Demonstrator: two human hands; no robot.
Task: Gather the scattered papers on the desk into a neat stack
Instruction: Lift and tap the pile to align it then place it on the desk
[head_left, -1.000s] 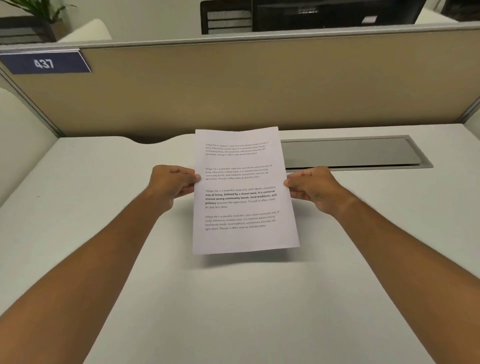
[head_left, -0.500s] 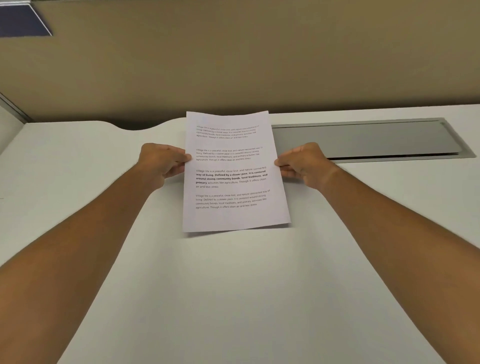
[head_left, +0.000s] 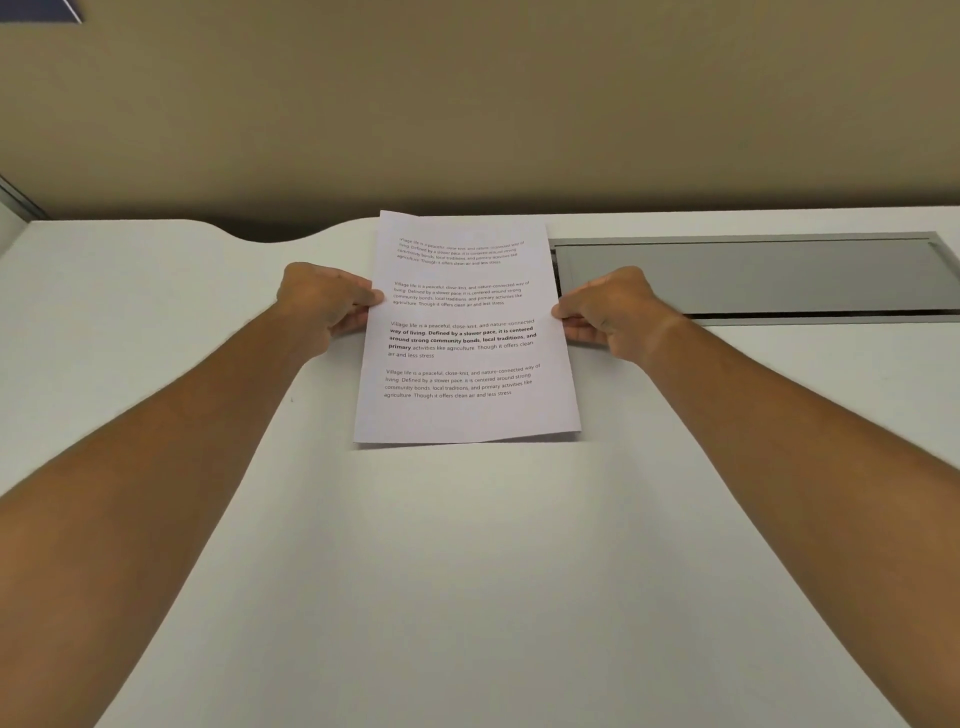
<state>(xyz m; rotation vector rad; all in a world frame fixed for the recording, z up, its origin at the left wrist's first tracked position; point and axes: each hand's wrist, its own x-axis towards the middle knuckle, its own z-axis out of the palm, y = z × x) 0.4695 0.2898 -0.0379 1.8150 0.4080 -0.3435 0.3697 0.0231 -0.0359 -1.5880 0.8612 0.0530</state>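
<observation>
A stack of white printed papers (head_left: 465, 410) is held over the middle of the white desk (head_left: 467, 571), its bottom edge at or just above the surface. Its top sheet shows several short paragraphs of text. My left hand (head_left: 324, 299) pinches the stack's left edge at mid-height. My right hand (head_left: 610, 309) pinches the right edge at the same height. The edges look aligned; how many sheets lie under the top one is hidden.
A grey metal cable flap (head_left: 753, 275) is set into the desk right of the papers. A tan partition wall (head_left: 467, 104) closes off the back. A curved notch (head_left: 270, 231) cuts the desk's rear edge at the left.
The papers have come down from a raised, tilted hold to the desk surface, both hands still on their side edges. My head has tipped down, so the partition top has left the view.
</observation>
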